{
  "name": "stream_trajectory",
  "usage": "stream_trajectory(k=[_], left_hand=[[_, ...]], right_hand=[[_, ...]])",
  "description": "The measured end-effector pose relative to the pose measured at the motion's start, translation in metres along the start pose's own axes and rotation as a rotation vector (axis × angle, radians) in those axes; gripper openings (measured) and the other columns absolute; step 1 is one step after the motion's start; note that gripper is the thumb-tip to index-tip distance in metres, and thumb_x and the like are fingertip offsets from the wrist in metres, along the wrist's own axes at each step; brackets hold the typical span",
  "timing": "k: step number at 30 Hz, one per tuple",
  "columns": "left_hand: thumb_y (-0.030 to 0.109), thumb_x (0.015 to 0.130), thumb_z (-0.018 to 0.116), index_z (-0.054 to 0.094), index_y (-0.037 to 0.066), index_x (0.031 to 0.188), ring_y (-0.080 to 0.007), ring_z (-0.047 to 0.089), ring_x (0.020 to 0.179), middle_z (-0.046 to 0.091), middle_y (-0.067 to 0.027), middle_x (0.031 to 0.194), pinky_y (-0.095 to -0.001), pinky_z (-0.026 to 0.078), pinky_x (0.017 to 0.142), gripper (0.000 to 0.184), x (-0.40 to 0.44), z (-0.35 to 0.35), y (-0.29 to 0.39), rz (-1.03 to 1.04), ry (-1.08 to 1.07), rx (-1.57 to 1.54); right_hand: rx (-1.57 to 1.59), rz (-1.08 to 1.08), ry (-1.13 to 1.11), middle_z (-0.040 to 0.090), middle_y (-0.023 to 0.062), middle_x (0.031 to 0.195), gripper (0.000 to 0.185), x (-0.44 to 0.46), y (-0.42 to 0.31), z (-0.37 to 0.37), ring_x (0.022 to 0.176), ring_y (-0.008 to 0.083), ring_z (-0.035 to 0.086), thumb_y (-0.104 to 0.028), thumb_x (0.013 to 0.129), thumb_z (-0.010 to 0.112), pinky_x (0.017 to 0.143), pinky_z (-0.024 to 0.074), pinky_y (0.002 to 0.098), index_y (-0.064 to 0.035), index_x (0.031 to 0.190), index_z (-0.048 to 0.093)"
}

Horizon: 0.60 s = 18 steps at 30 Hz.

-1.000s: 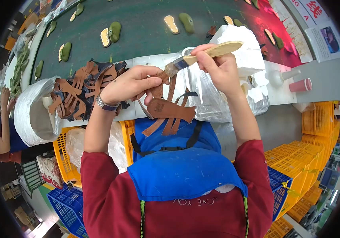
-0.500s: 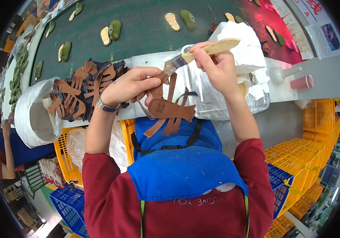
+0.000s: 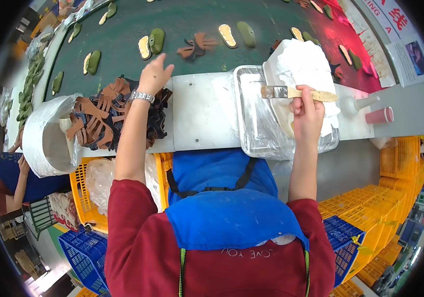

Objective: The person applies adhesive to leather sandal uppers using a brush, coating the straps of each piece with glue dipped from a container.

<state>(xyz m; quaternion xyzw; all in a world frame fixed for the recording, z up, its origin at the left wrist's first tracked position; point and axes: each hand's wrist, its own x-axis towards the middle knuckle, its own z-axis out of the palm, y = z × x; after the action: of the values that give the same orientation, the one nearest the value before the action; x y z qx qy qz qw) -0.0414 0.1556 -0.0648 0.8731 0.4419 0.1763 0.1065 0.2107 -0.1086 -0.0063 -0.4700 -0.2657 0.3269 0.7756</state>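
Note:
My left hand (image 3: 155,75) is empty with its fingers spread, at the near edge of the green conveyor belt (image 3: 118,47). Just beyond its fingertips a brown strappy sandal upper (image 3: 195,46) lies on the belt. Below my left wrist sits a pile of brown and dark sandal uppers (image 3: 104,115). My right hand (image 3: 308,111) is closed around the wooden handle of a flat paintbrush (image 3: 296,92), held sideways with its bristles to the left. Under the brush is a plastic-lined tray (image 3: 251,123), beside a white block draped with cloth (image 3: 296,64).
Pairs of green soles and pale insoles (image 3: 226,35) lie along the belt. A pink cup (image 3: 379,116) and a white bottle (image 3: 353,105) stand at right. Yellow crates (image 3: 360,203) are stacked to the right; a white plastic-wrapped roll (image 3: 43,136) is at left. Another person's arm (image 3: 23,180) shows far left.
The brown upper has left my left hand and now lies on the belt. My left hand moved up and left, opening; my right hand brought the brush rightward and down over the tray.

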Motion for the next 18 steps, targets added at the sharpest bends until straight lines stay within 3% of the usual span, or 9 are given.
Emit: stream_trajectory(k=[4, 7, 8, 10, 14, 17, 18], left_hand=[[0.02, 0.078, 0.056, 0.05, 0.0, 0.11, -0.0345, 0.056, 0.087, 0.059, -0.0212, 0.093, -0.041, 0.044, 0.077, 0.038, -0.036, -0.028, 0.042, 0.037, -0.035, -0.139], [0.014, 0.074, 0.06, 0.051, -0.001, 0.108, -0.0324, 0.055, 0.089, 0.059, -0.0183, 0.092, -0.0394, 0.044, 0.078, 0.038, -0.071, -0.039, 0.046, 0.191, 0.118, -0.037], [0.013, 0.072, 0.061, 0.05, -0.001, 0.108, -0.0328, 0.051, 0.095, 0.056, -0.0167, 0.099, -0.0386, 0.041, 0.081, 0.04, -0.082, -0.038, 0.041, 0.212, 0.183, 0.049], [0.012, 0.07, 0.062, 0.051, 0.0, 0.106, -0.0338, 0.048, 0.099, 0.054, -0.0162, 0.103, -0.0405, 0.039, 0.083, 0.04, -0.107, -0.045, 0.049, 0.142, 0.257, 0.223], [0.012, 0.067, 0.064, 0.047, 0.003, 0.115, -0.0347, 0.043, 0.107, 0.046, -0.0173, 0.116, -0.0401, 0.036, 0.089, 0.051, -0.144, -0.031, 0.034, 0.087, 0.125, 0.138], [0.007, 0.07, 0.062, 0.046, 0.002, 0.116, -0.035, 0.04, 0.112, 0.043, -0.0176, 0.119, -0.0396, 0.035, 0.092, 0.049, -0.147, -0.042, 0.028, 0.099, 0.233, -0.078], [0.008, 0.072, 0.061, 0.049, 0.001, 0.111, -0.0347, 0.044, 0.106, 0.046, -0.0181, 0.115, -0.0385, 0.038, 0.088, 0.042, -0.144, -0.053, 0.023, 0.085, 0.324, -0.146]], right_hand=[[0.019, 0.012, 0.004, 0.044, -0.0005, 0.06, 0.019, -0.001, 0.004, -0.003, 0.052, 0.0053, 0.036, -0.015, 0.088, 0.05, 0.049, 0.0312, 0.019, 0.003, 0.089, 0.055], [0.05, 0.035, 0.019, 0.044, -0.0004, 0.06, 0.019, -0.002, 0.008, -0.001, 0.052, 0.0053, 0.036, -0.015, 0.088, 0.049, 0.049, 0.0313, 0.0189, 0.0029, 0.09, 0.055], [0.047, 0.031, 0.036, 0.044, -0.0005, 0.06, 0.019, -0.003, 0.011, -0.002, 0.052, 0.0053, 0.036, -0.015, 0.088, 0.049, 0.049, 0.0311, 0.019, 0.0029, 0.09, 0.055], [0.048, 0.042, 0.05, 0.044, -0.0006, 0.06, 0.019, -0.003, 0.018, -0.005, 0.052, 0.0053, 0.036, -0.015, 0.088, 0.049, 0.049, 0.0306, 0.0191, 0.0029, 0.091, 0.055], [0.072, 0.083, 0.009, 0.042, -0.0003, 0.059, 0.018, -0.006, 0.026, 0.001, 0.052, 0.0066, 0.035, -0.014, 0.089, 0.047, 0.049, 0.0294, 0.0201, 0.0029, 0.093, 0.053], [0.094, 0.096, -0.008, 0.042, 0.0002, 0.059, 0.018, -0.006, 0.029, 0.007, 0.052, 0.0071, 0.035, -0.014, 0.089, 0.047, 0.05, 0.0296, 0.0208, 0.003, 0.093, 0.052], [0.099, 0.094, -0.014, 0.042, 0.0004, 0.059, 0.018, -0.006, 0.029, 0.007, 0.052, 0.0072, 0.035, -0.014, 0.089, 0.046, 0.05, 0.0294, 0.0209, 0.003, 0.093, 0.052]])
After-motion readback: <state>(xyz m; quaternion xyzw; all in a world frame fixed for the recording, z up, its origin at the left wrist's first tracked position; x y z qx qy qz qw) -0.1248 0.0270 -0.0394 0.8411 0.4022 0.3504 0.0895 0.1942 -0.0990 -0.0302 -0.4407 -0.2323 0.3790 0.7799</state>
